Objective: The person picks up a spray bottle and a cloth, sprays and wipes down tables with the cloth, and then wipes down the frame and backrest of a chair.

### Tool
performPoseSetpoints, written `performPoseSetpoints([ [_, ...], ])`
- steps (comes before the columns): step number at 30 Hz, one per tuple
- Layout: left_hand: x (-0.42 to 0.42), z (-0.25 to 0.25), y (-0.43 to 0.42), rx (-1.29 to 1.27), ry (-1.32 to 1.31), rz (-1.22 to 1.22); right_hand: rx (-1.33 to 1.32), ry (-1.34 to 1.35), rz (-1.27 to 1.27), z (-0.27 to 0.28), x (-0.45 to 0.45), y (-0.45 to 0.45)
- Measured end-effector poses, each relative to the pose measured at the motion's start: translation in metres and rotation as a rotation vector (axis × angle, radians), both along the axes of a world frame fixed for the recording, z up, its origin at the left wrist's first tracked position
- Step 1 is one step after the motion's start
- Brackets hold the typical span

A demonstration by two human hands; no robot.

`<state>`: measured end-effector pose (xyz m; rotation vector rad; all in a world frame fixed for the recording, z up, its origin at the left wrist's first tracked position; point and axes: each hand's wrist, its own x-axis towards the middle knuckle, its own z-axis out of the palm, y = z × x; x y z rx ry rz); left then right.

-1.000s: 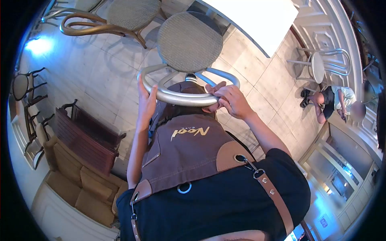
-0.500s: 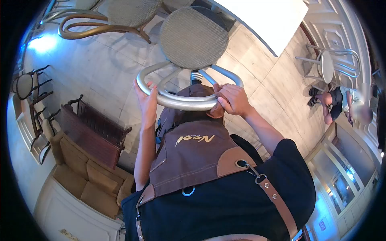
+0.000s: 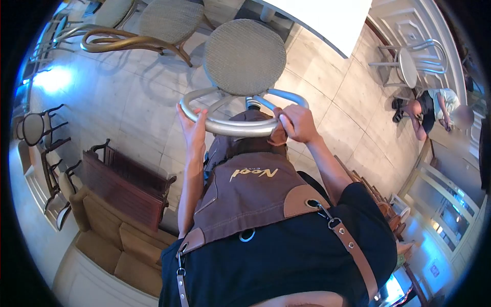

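A silver metal chair with a round woven seat (image 3: 245,57) stands directly in front of me, its curved backrest toward my body. My left hand (image 3: 194,125) grips the left side of the backrest rail, thumb on the near side. On the right side of the same rail, my right hand (image 3: 296,123) is closed, with a brown cloth also under its fingers. Below the rail is my brown apron (image 3: 245,189) with yellow lettering.
A white table (image 3: 327,20) stands beyond the chair. Brown chairs (image 3: 171,20) are at the upper left. A dark wooden bench (image 3: 128,189) and brown sofa (image 3: 117,240) are on the left. A seated person (image 3: 434,110) and another chair (image 3: 407,69) are at the right.
The view has shifted, and the chair's seat and table sit slightly differently in it. Both hands remain on the backrest.
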<state>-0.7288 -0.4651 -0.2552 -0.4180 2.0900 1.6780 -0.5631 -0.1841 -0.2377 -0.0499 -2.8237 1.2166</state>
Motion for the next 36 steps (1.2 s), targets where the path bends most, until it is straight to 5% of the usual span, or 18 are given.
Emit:
performPoseSetpoints([
  [7,0.001,-0.003,-0.002,0.119,-0.013,-0.038,0.176,0.143,-0.116,0.039,0.028,-0.018],
  [12,0.001,-0.009,-0.002,0.169,-0.011,-0.029,0.18,0.176,-0.309,0.005,0.04,-0.013],
  [16,0.003,-0.01,-0.002,0.144,0.032,-0.028,-0.164,0.131,-0.523,-0.073,0.034,0.039],
  [17,0.002,-0.006,0.0,0.12,0.032,-0.036,-0.662,0.015,-0.624,-0.097,0.036,0.054],
  [18,0.0,-0.007,0.0,0.115,0.034,-0.03,-0.825,-0.072,-0.717,-0.092,0.034,0.055],
  [20,0.0,-0.012,-0.002,0.06,0.063,-0.07,-0.915,-0.235,-0.557,-0.155,0.066,0.081],
  [23,0.003,-0.006,0.0,0.015,0.066,-0.057,-1.118,-0.136,-0.809,-0.088,0.053,0.04],
  [28,0.008,0.004,0.006,0.059,0.062,0.01,-0.64,-0.17,-0.518,-0.063,0.056,0.059],
  [31,0.008,0.008,0.008,0.025,0.056,0.018,-1.258,-0.718,-0.416,-0.075,0.005,0.097],
  [35,0.006,0.011,0.011,-0.049,0.035,0.036,-1.102,-1.086,-0.102,-0.179,-0.061,0.117],
  [36,0.006,0.014,0.012,-0.077,0.031,0.031,-0.779,-1.025,0.167,-0.231,-0.068,0.114],
])
